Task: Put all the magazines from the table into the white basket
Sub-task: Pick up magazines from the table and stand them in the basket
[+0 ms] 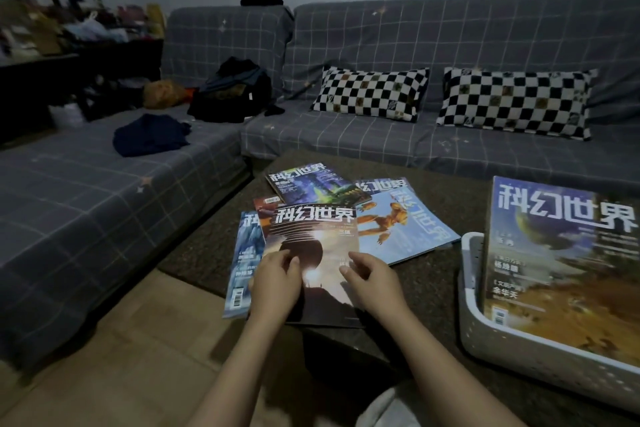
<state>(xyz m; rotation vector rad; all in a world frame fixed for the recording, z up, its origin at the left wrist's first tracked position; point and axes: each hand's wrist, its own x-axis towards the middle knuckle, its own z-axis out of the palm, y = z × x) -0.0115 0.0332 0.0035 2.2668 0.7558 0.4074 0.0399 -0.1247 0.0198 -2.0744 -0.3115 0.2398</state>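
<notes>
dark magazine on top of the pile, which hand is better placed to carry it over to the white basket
Probably the right hand. It rests on the right part of the dark magazine, the side facing the white basket, so its path is direct. The left hand lies on the cover's left part and would have to cross over.

The white basket at four o'clock runs off the right edge, as does its magazine. A reddish magazine is mostly covered. The shelf clutter at ten o'clock is perhaps bags, too blurred to tell.
</notes>
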